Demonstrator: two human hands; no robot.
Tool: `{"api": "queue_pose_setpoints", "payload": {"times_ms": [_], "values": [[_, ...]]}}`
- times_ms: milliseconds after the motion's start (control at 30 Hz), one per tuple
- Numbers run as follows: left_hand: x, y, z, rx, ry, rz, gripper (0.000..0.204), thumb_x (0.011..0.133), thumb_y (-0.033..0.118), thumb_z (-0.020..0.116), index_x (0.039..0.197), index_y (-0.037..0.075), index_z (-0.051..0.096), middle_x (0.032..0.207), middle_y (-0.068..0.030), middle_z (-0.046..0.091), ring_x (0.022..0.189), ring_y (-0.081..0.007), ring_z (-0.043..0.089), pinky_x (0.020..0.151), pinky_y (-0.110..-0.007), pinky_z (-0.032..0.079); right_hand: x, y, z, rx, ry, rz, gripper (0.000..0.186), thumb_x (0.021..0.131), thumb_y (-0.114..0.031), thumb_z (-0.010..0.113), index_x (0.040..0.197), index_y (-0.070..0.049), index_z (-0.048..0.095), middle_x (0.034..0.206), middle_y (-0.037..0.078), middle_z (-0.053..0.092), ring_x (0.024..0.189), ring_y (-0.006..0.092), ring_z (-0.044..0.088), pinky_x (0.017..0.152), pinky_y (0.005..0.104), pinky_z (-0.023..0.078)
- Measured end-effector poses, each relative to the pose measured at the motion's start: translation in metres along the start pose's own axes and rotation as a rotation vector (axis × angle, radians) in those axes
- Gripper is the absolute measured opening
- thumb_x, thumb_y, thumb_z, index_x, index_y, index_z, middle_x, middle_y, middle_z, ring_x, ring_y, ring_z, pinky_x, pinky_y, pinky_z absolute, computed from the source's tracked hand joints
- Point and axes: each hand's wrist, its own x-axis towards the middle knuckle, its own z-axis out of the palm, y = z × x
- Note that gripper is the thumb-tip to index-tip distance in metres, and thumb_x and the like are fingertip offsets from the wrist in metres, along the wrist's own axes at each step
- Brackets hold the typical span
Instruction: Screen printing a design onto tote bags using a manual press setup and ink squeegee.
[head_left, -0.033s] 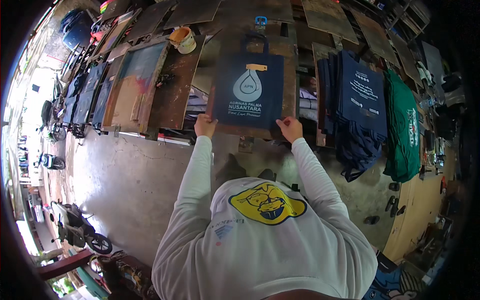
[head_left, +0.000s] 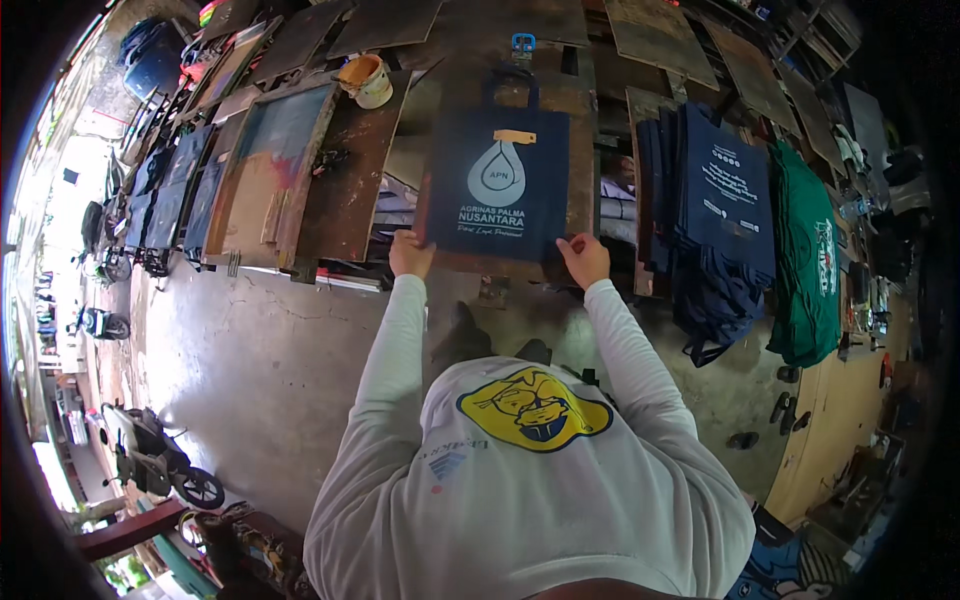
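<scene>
A navy tote bag (head_left: pixel 545 175), printed with a pale drop emblem, an orange label shape and lettering, lies flat on a stained dark board (head_left: pixel 582 160), its handles pointing away from me. My left hand (head_left: pixel 410 255) is closed at the bag's lower left corner, thumb and fingers pinching the edge. The lower right corner is pinched in my right hand (head_left: pixel 583 260). Just beyond the handles is a small blue fitting (head_left: pixel 523 45).
A paint-stained bucket (head_left: pixel 372 88) and framed screen (head_left: pixel 260 180) lie left. Stacks of navy totes (head_left: pixel 722 200) and green fabric (head_left: pixel 805 260) are right. More boards surround the bag. Concrete floor (head_left: pixel 240 370) shows below, with a parked motorbike (head_left: pixel 150 455) lower left.
The bag and both my hands sit very slightly lower and further right in the view. Both hands keep the same pinched shape.
</scene>
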Motion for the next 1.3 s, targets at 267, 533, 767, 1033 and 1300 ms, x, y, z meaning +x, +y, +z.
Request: {"api": "queue_pose_setpoints", "payload": {"times_ms": [267, 533, 767, 1033, 1300], "values": [[0.048, 0.098, 0.052, -0.087, -0.064, 0.795, 0.029, 0.079, 0.002, 0.073, 0.107, 0.006, 0.065, 0.11, -0.0152, 0.066, 0.111, -0.038, 0.061, 0.098, -0.046, 0.048, 0.06, -0.085, 0.058, -0.07, 0.143, -0.418, 0.067, 0.091, -0.033, 0.076, 0.148, -0.01, 0.048, 0.15, 0.023, 0.049, 0.14, 0.043, 0.045, 0.112, 0.0525, 0.039], [0.082, 0.089, 0.073, 0.098, -0.226, 0.847, 0.052, 0.087, 0.017, 0.068, 0.135, 0.004, 0.053, 0.152, -0.0195, 0.043, 0.147, -0.0415, 0.035, 0.119, -0.052, 0.033, 0.079, -0.087, 0.101, -0.611, -0.069, -0.214, 0.087, 0.095, -0.069, 0.054, 0.165, -0.025, 0.029, 0.172, 0.021, 0.013, 0.158, 0.0486, 0.008, 0.124, 0.0665, 0.008], [0.128, 0.122, 0.081, 0.179, -0.371, 0.643, 0.057, 0.078, 0.028, 0.077, 0.128, 0.009, 0.059, 0.147, -0.0158, 0.046, 0.139, -0.0386, 0.041, 0.115, -0.054, 0.035, 0.081, -0.098, 0.1, -0.606, -0.074, -0.107, 0.116, 0.076, -0.082, 0.066, 0.166, -0.022, 0.026, 0.172, 0.022, 0.013, 0.157, 0.051, 0.005, 0.123, 0.0681, 0.009], [0.258, 0.175, 0.115, 0.274, -0.102, 0.602, 0.044, 0.079, 0.018, 0.074, 0.122, 0.01, 0.065, 0.136, -0.0099, 0.057, 0.133, -0.0341, 0.048, 0.108, -0.052, 0.042, 0.082, -0.102, 0.096, -0.556, -0.088, -0.095, 0.119, 0.075, -0.089, 0.06, 0.166, -0.02, 0.025, 0.172, 0.023, 0.01, 0.158, 0.0499, 0.002, 0.124, 0.0668, 0.004], [0.189, 0.263, 0.213, 0.125, -0.626, 1.233, 0.045, 0.086, 0.028, 0.071, 0.128, 0.01, 0.064, 0.139, -0.0108, 0.059, 0.135, -0.0331, 0.049, 0.108, -0.048, 0.044, 0.09, -0.107, 0.096, -0.51, -0.108, 0.034, 0.139, 0.062, -0.088, 0.072, 0.167, -0.015, 0.019, 0.173, 0.023, 0.005, 0.158, 0.049, -0.003, 0.123, 0.0674, 0.002]]}}
